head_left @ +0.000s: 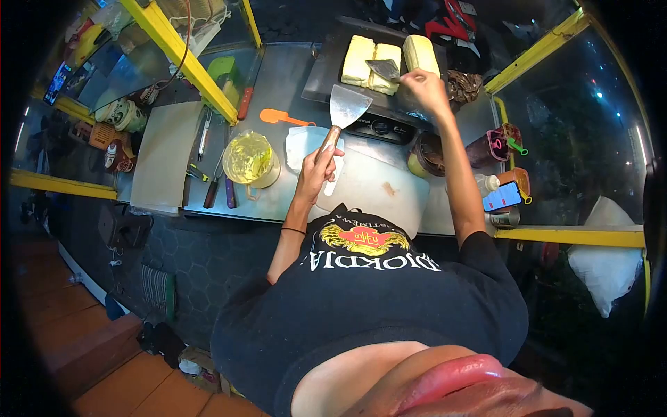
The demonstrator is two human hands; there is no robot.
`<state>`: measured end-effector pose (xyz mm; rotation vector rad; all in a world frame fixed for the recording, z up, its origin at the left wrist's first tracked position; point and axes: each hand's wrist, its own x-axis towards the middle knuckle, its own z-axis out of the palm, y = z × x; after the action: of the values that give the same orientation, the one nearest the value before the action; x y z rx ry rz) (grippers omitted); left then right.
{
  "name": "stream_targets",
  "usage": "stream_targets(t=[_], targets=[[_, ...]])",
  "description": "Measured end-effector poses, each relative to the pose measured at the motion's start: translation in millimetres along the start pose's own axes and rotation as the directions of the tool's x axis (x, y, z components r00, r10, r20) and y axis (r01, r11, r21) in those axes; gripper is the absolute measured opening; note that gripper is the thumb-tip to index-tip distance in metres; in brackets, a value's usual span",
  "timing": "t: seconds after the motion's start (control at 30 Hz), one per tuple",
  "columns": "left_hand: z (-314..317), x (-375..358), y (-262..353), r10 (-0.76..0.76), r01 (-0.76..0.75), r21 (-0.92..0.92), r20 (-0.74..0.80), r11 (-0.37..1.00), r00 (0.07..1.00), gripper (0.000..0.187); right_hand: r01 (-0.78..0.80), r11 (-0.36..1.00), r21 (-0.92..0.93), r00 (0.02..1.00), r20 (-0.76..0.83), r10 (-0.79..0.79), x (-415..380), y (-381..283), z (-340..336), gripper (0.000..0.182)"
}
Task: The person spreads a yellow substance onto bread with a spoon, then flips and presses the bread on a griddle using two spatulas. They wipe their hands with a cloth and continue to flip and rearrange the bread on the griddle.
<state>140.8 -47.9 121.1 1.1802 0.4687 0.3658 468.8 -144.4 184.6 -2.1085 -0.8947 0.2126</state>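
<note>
My left hand (319, 169) is closed around the wooden handle of a scraper (351, 104), its wide metal blade raised toward the griddle's front edge. My right hand (425, 89) reaches over the dark griddle (323, 76), gripping a second scraper (383, 68) whose blade lies against a pale yellow bread block (386, 54). Another bread block (358, 61) sits directly to its left. To the right, a third bread block (420, 54) lies partly behind my right hand. The second scraper's handle is mostly hidden by my fingers.
A white cutting board (379, 184) lies before me. Left of it stand a tub of yellow spread (250, 158) and an orange spatula (281, 117). At right are a dark-filled jar (427, 154), sauce containers (486, 147) and a phone (501, 197). Yellow posts (187, 66) frame the counter.
</note>
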Motion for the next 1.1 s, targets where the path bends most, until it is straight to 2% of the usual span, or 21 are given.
stream_targets(t=[0.03, 0.07, 0.13, 0.2, 0.27, 0.33, 0.37, 0.43, 0.47, 0.53, 0.6, 0.7, 0.83, 0.97, 1.1], targets=[[-1.2, 0.4, 1.2, -0.001, 0.001, -0.008, 0.011, 1.000, 1.000, 0.042, 0.131, 0.985, 0.111, 0.989, -0.085, -0.122, 7.5, -4.8, -6.5, 0.027], [-1.6, -0.1, 1.5, 0.003, -0.003, -0.009, 0.008, 1.000, 1.000, 0.042, -0.043, 0.985, 0.170, 0.998, -0.031, 0.049, 11.6, -7.0, -23.4, 0.022], [-1.7, 0.8, 1.8, -0.008, 0.008, 0.001, 0.005, 1.000, 1.000, 0.041, 0.046, 0.964, 0.261, 0.994, -0.104, -0.020, 35.6, 7.5, -37.7, 0.018], [-0.2, 1.9, 1.4, -0.012, 0.012, 0.002, 0.006, 1.000, 1.000, 0.041, 0.189, 0.954, 0.234, 0.972, -0.183, -0.148, 53.7, 10.8, -50.2, 0.017], [3.0, 6.1, 1.8, -0.021, 0.021, 0.007, 0.014, 1.000, 1.000, 0.041, 0.134, 0.985, 0.112, 0.963, -0.249, -0.103, 68.3, 0.4, -57.2, 0.022], [8.2, 12.1, 2.7, -0.002, 0.001, 0.031, 0.036, 1.000, 0.999, 0.043, 0.258, 0.950, -0.179, 0.908, -0.290, -0.301, 81.6, -7.3, -56.3, 0.024], [11.9, 16.1, 3.7, 0.000, -0.001, 0.030, 0.036, 1.000, 0.999, 0.043, 0.260, 0.949, -0.179, 0.907, -0.291, -0.303, 87.4, -11.2, -55.7, 0.024], [21.5, 20.7, 3.7, 0.027, -0.030, 0.057, 0.037, 0.998, 0.999, 0.045, 0.285, 0.854, -0.436, 0.916, -0.139, -0.376, 92.2, -24.4, -50.7, 0.024], [24.8, 25.4, 2.9, 0.027, -0.030, 0.057, 0.037, 0.998, 0.999, 0.045, 0.285, 0.854, -0.436, 0.916, -0.139, -0.377, 95.0, -31.3, -47.9, 0.024], [32.7, 32.9, 1.2, 0.032, -0.035, 0.117, 0.026, 0.993, 0.999, 0.046, 0.385, 0.682, -0.622, 0.886, 0.041, -0.462, 98.6, -38.9, -41.6, 0.025], [37.9, 41.6, -2.1, 0.022, -0.025, 0.123, 0.031, 0.992, 0.999, 0.046, 0.408, 0.656, -0.634, 0.884, 0.095, -0.458, 98.5, -45.5, -31.9, 0.027], [43.8, 53.7, -8.9, 0.080, -0.087, 0.203, 0.047, 0.975, 0.996, 0.048, 0.498, 0.559, -0.663, 0.840, 0.210, -0.500, 91.5, -51.3, -17.1, 0.033], [49.4, 66.8, -20.8, 0.082, -0.087, 0.212, 0.030, 0.973, 0.996, 0.049, 0.592, 0.494, -0.637, 0.790, 0.335, -0.514, 79.0, -58.0, -5.4, 0.031], [53.3, 69.8, -28.1, 0.079, -0.083, 0.183, 0.025, 0.980, 0.997, 0.049, 0.609, 0.460, -0.646, 0.772, 0.350, -0.531, 76.2, -52.1, 0.7, 0.029], [56.3, 70.9, -27.4, 0.061, -0.063, 0.134, 0.015, 0.989, 0.998, 0.050, 0.641, 0.504, -0.579, 0.757, 0.369, -0.539, 48.9, -64.0, -5.5, 0.027]])
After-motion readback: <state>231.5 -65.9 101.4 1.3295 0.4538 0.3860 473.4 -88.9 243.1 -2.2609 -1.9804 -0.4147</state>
